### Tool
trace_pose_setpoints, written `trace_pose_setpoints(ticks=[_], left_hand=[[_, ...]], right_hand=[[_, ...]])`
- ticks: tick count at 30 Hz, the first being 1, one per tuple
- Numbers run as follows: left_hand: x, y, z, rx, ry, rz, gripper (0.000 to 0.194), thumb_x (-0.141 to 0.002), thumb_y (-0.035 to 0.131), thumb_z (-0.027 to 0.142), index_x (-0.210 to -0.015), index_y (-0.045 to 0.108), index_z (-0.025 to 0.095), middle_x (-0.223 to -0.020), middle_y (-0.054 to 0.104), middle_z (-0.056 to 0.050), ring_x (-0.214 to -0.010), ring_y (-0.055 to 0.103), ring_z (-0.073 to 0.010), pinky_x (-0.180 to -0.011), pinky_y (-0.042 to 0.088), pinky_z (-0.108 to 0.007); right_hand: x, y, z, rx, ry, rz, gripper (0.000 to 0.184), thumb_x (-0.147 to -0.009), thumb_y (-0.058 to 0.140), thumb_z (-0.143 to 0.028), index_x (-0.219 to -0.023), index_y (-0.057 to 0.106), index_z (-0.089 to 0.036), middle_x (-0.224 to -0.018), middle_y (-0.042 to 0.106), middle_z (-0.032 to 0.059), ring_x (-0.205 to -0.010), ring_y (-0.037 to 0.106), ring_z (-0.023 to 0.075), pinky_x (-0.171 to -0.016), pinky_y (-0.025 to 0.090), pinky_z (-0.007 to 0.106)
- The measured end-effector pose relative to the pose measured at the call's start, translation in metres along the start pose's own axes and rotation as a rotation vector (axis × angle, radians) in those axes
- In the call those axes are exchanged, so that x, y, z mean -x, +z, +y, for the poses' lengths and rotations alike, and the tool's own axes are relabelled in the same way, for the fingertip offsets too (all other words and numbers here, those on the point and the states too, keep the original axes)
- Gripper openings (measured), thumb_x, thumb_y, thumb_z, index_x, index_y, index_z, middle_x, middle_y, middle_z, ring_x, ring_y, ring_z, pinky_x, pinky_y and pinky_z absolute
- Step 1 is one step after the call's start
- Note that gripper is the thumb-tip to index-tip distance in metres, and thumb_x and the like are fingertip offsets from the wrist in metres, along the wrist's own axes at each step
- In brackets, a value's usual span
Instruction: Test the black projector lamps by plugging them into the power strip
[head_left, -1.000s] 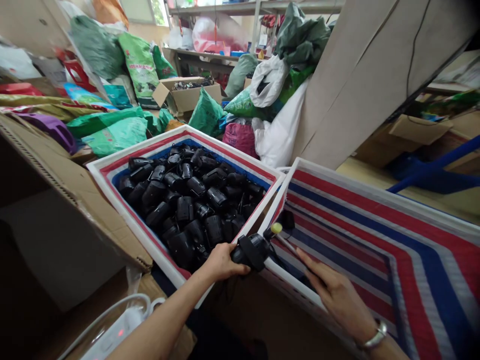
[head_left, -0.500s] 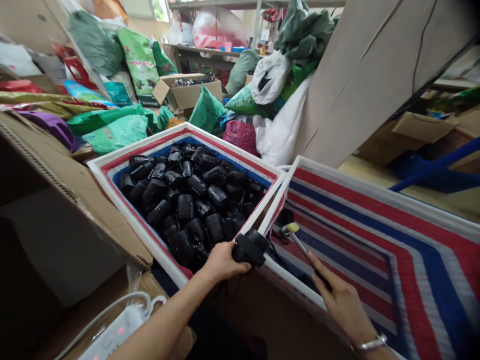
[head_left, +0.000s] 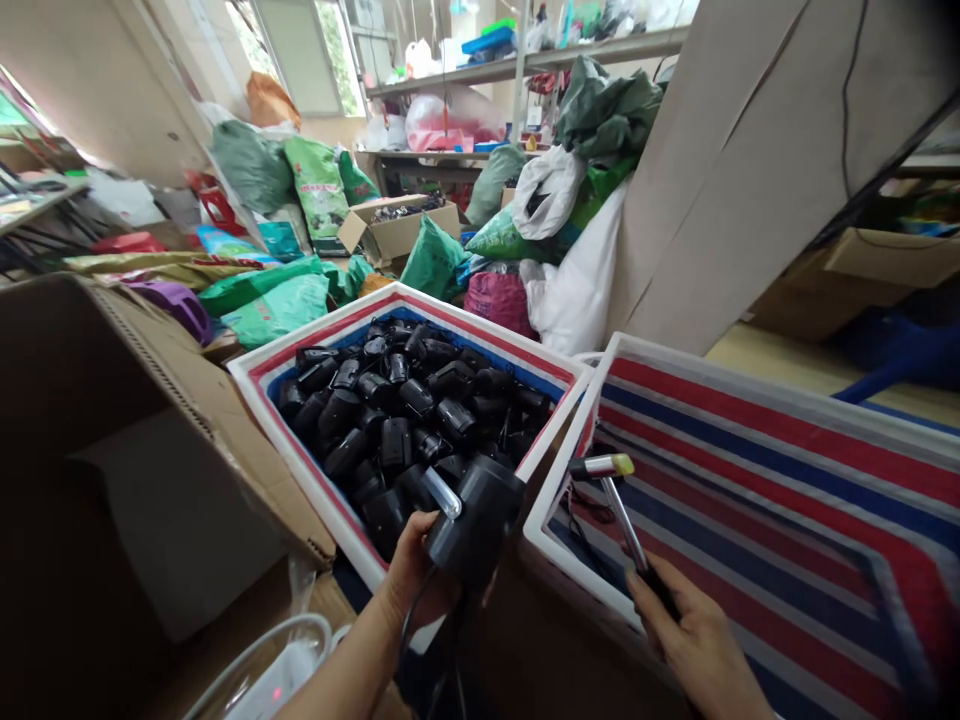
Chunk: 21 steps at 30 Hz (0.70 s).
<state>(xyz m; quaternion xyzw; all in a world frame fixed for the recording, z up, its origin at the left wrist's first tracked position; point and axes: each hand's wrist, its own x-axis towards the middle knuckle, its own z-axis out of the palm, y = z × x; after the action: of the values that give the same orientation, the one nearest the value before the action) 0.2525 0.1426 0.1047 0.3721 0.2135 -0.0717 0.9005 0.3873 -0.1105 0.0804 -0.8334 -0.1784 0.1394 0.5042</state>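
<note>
Black plastic housing (head_left: 476, 525): gripped in the left hand (head_left: 409, 575), above the near corner of the filled bin, cable hanging down.
Right hand (head_left: 694, 650): closed on the black handle of a small hammer (head_left: 622, 522), steel-shafted, yellow-tipped.
Filled bin (head_left: 315, 325): white rim, striped tarp lining, heaped with black housings (head_left: 382, 420).
Second bin (head_left: 570, 440): striped, beside it.

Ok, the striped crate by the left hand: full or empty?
Full: black plastic devices are heaped across the striped crate, wall to wall.
</note>
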Motion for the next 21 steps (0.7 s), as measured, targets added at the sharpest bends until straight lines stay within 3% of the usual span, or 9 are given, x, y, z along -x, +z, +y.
trace_pose_setpoints(ticks=[2,9,14,18,21], left_hand=[[0.002,0.000,-0.001,0.040,0.004,-0.034,0.071,-0.062,0.038,0.066,-0.092,0.065,0.007,-0.072,0.068,-0.012,-0.062,0.061,-0.0226,-0.057,0.046,-0.033],[0.006,-0.002,-0.005,0.048,0.120,0.004,0.039,-0.057,0.062,0.048,-0.077,0.065,0.015,-0.069,0.067,-0.006,-0.081,0.062,-0.0256,-0.069,0.046,-0.032],[0.008,0.007,-0.003,-0.043,0.257,0.026,0.046,-0.053,0.076,0.035,-0.092,0.063,0.015,-0.082,0.067,-0.005,-0.089,0.060,-0.0261,-0.081,0.044,-0.034],[0.012,0.020,0.001,-0.203,0.301,0.034,0.062,-0.052,0.081,0.029,-0.107,0.057,0.014,-0.092,0.066,-0.007,-0.096,0.057,-0.0266,-0.087,0.040,-0.035],[0.015,0.028,0.003,-0.457,0.313,0.102,0.075,-0.047,0.083,0.027,-0.114,0.050,0.015,-0.099,0.063,-0.006,-0.098,0.054,-0.0261,-0.085,0.041,-0.034]], right_hand=[[0.001,0.003,-0.002,0.003,-0.007,-0.013,0.043,-0.078,0.055,-0.051,-0.106,0.062,-0.019,-0.047,0.050,-0.0030,-0.042,0.049,0.0161,-0.037,0.038,0.025],[0.001,0.007,-0.021,0.036,-0.019,-0.073,0.036,-0.080,0.049,-0.055,-0.090,0.054,-0.021,-0.054,0.053,-0.0030,-0.048,0.051,0.0146,-0.047,0.045,0.024],[0.004,0.017,-0.045,-0.105,-0.084,-0.071,0.040,-0.066,0.068,-0.052,-0.090,0.054,-0.022,-0.091,0.065,0.0044,-0.079,0.060,0.0204,-0.065,0.050,0.026],[0.012,0.034,-0.068,-0.306,-0.088,-0.159,0.072,-0.054,0.080,-0.046,-0.113,0.046,-0.024,-0.099,0.061,0.0048,-0.068,0.058,0.0180,-0.054,0.048,0.026],[0.013,0.046,-0.079,-0.265,-0.136,-0.168,0.079,-0.053,0.081,-0.046,-0.119,0.042,-0.026,-0.097,0.059,0.0040,-0.068,0.057,0.0189,-0.052,0.047,0.026]])
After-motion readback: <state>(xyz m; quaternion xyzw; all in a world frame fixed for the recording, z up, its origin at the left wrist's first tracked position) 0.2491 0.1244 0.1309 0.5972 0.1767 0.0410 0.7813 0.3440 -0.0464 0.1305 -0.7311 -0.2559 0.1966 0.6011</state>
